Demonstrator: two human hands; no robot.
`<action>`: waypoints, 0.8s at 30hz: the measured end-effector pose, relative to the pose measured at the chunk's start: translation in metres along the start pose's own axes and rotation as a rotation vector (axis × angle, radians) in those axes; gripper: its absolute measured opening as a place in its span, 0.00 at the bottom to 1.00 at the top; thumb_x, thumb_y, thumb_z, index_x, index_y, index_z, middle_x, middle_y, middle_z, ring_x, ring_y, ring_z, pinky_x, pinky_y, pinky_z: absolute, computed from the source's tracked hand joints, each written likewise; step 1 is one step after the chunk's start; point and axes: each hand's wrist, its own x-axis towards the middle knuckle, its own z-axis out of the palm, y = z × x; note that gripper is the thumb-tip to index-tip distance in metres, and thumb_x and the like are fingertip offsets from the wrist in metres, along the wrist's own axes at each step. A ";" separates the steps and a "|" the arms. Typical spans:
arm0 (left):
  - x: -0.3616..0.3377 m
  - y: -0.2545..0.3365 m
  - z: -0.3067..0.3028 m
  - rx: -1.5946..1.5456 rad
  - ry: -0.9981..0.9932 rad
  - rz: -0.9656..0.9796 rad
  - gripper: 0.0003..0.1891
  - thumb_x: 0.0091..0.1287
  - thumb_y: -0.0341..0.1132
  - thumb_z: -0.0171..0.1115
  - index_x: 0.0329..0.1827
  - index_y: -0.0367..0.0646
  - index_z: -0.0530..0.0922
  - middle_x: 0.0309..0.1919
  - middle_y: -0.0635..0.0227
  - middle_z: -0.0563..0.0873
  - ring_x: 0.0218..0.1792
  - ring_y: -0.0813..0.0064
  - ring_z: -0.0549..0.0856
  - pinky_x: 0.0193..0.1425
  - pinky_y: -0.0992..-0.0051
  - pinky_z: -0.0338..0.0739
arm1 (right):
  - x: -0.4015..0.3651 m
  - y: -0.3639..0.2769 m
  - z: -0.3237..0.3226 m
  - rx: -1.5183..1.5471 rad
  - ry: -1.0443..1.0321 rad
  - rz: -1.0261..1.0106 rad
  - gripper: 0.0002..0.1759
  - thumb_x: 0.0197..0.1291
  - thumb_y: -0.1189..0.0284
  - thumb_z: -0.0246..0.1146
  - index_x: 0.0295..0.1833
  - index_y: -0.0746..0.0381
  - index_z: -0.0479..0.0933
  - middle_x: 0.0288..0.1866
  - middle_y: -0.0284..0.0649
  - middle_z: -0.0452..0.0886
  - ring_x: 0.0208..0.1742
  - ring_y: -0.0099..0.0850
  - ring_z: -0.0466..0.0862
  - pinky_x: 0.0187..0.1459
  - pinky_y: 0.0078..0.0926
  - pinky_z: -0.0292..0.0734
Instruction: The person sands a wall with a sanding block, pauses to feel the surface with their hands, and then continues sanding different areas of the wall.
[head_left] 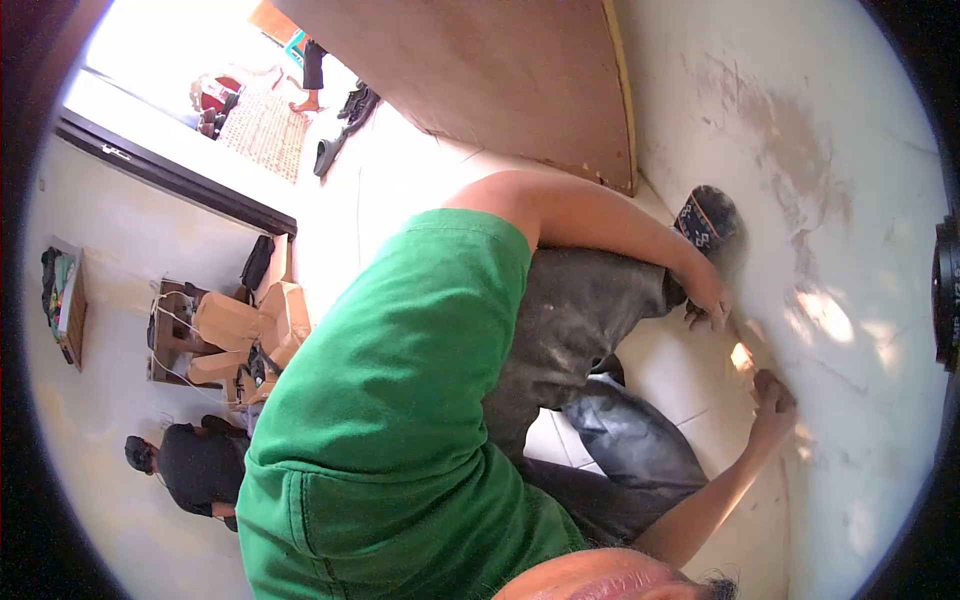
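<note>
My left arm comes down from a green sleeve past my bent dark-trousered leg [570, 310]. At its end my left hand [708, 293] hangs low by the trouser cuff, fingers loosely apart and pointing down. Beside its wrist stands a dark rounded item [706, 222] with white lettering and an orange stripe. My right hand [772, 408] is closed round a small brown rounded piece [768, 385], low by the foot of the scuffed wall [790, 150]. I cannot tell what kind of piece it is. A bright patch of light lies between the hands.
A brown panel [500, 80] stands close to my left side. Black shoes [350, 115] lie near the bright doorway. Behind me are open cardboard boxes [240, 325], a small wall shelf [68, 305] and a person in a dark shirt [200, 470]. Another person's leg [313, 70] shows outside.
</note>
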 end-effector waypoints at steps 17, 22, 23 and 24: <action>-0.024 0.016 -0.002 0.242 0.071 0.080 0.15 0.75 0.40 0.52 0.52 0.38 0.79 0.42 0.62 0.82 0.39 0.73 0.83 0.45 0.70 0.79 | -0.015 -0.037 -0.008 -0.001 0.029 0.131 0.18 0.61 0.53 0.59 0.43 0.50 0.88 0.39 0.40 0.88 0.40 0.41 0.86 0.46 0.38 0.78; -0.023 0.030 0.001 0.035 0.040 -0.084 0.16 0.74 0.41 0.55 0.53 0.38 0.78 0.36 0.66 0.83 0.34 0.78 0.84 0.41 0.75 0.80 | -0.008 -0.030 -0.001 -0.016 -0.083 0.161 0.18 0.60 0.52 0.60 0.41 0.50 0.88 0.38 0.43 0.87 0.43 0.46 0.85 0.46 0.40 0.78; -0.024 0.032 0.004 0.040 0.053 -0.074 0.15 0.74 0.41 0.55 0.53 0.37 0.78 0.35 0.66 0.83 0.34 0.78 0.84 0.40 0.75 0.81 | -0.007 -0.028 0.000 -0.079 -0.033 0.178 0.18 0.60 0.52 0.60 0.41 0.51 0.88 0.38 0.44 0.87 0.42 0.47 0.85 0.46 0.41 0.78; -0.026 0.034 0.003 0.046 0.070 -0.065 0.15 0.75 0.40 0.54 0.53 0.37 0.78 0.34 0.67 0.83 0.33 0.78 0.84 0.40 0.75 0.81 | -0.007 -0.029 0.003 -0.140 0.018 0.190 0.18 0.60 0.52 0.61 0.41 0.51 0.88 0.38 0.46 0.87 0.42 0.47 0.85 0.46 0.41 0.78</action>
